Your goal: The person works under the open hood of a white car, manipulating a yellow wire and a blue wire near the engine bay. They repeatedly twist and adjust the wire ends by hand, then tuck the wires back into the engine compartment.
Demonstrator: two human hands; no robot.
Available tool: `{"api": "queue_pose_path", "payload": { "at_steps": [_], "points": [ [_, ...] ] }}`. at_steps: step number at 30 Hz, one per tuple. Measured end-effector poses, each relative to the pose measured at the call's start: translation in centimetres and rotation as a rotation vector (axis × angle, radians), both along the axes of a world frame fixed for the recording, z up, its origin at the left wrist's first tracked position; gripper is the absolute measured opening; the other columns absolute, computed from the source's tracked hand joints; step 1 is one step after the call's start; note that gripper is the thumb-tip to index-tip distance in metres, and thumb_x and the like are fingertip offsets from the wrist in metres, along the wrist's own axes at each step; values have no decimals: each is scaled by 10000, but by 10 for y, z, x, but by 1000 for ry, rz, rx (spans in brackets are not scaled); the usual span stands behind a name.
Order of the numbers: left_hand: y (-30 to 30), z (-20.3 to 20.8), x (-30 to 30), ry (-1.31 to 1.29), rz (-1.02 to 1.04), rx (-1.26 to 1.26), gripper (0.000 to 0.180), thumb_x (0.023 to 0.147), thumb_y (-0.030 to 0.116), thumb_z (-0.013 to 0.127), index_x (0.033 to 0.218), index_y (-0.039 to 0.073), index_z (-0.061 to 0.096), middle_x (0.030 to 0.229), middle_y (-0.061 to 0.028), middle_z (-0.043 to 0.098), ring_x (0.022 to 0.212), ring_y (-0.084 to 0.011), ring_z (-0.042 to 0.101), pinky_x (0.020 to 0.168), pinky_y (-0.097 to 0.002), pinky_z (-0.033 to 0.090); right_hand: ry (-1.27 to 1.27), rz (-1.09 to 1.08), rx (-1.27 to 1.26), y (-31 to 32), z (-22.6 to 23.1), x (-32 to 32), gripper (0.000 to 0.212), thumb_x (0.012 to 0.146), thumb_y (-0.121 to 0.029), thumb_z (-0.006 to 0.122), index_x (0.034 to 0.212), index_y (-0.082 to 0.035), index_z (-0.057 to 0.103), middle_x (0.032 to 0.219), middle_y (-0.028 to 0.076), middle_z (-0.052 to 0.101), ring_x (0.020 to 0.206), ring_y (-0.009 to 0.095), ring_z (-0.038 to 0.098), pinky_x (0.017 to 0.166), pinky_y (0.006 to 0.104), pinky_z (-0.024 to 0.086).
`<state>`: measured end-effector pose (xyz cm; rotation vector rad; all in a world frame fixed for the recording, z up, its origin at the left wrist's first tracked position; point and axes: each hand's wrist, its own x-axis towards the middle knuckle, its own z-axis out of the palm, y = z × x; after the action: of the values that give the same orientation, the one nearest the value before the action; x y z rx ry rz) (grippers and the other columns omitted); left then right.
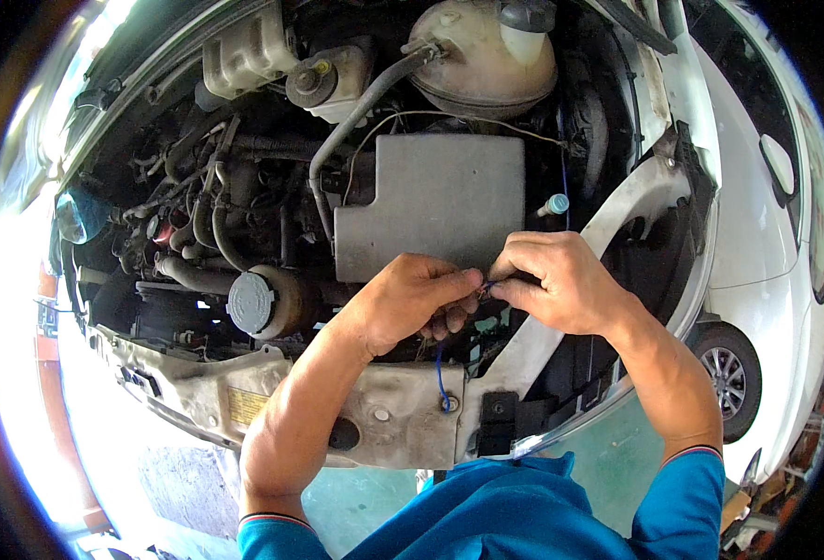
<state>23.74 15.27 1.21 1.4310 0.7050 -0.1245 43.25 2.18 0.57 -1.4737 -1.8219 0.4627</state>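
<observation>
Both my hands meet over the front of an open engine bay, just in front of a grey L-shaped cover (431,205). The thumb and fingertips of my left hand (412,299) are pinched together on a thin blue wire (442,373). Below the left fingers the wire hangs down to a bolt (449,404) on the pale front crossmember (375,411). My right hand (557,285) pinches a short dark-blue piece of wire at the left fingertips. The fingers hide where the pieces meet.
A rounded coolant tank (482,65) with a hose stands at the back. A capped reservoir (251,303) is to the left, amid hoses. A pale-blue cap (554,205) sits right of the cover. Beyond the fender stands a white car (748,224).
</observation>
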Motion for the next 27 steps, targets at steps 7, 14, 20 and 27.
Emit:
{"api": "queue_pose_path", "payload": {
  "at_steps": [7,14,20,27],
  "points": [
    [-3,-7,0,-65,42,-82,369,1028,323,650,903,-14,735,698,-13,616,626,-83,539,561,-245,430,-14,11,24,0,1,0,137,788,-9,788,856,9,670,779,112,653,706,277,667,627,370,511],
    [-6,-8,2,-78,4,204,300,1019,261,666,968,-29,722,726,0,598,672,-65,491,581,-249,401,-7,11,-7,0,1,1,150,785,-16,791,844,12,657,785,131,655,715,308,664,631,382,509],
    [-11,-2,0,-162,-43,467,274,984,239,705,1050,-25,740,795,-55,686,748,-91,568,674,-303,499,-16,-6,-8,0,2,2,149,788,-27,788,843,13,655,788,138,658,730,325,669,638,392,511],
    [-15,-6,2,-186,-13,454,237,948,198,744,1050,-16,744,874,-102,740,788,-107,614,712,-322,525,-17,6,-50,-1,-1,4,160,786,-45,790,860,19,663,794,143,663,739,327,671,644,398,512]
  ]
}}
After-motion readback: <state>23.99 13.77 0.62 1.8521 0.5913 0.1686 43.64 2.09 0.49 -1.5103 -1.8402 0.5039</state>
